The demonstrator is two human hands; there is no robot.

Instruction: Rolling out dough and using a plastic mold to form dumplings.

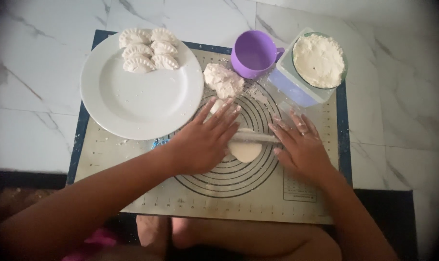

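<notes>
My left hand (202, 140) and my right hand (299, 142) lie flat, fingers spread, on the two ends of a thin pale rolling pin (255, 137). The pin rests across a small flattened round of dough (246, 150) in the middle of a beige baking mat (132, 193) printed with dark circles. A rough lump of dough (223, 79) sits just beyond my left fingers. A white plate (142, 96) at the left holds several crimped, half-moon dumplings (147, 50) along its far rim.
A purple cup (253, 53) stands at the mat's far edge. To its right, a bowl of white flour (319, 60) sits on a lilac box (292, 84). The mat lies on a white marble floor (35, 72). My bare knees show below the mat.
</notes>
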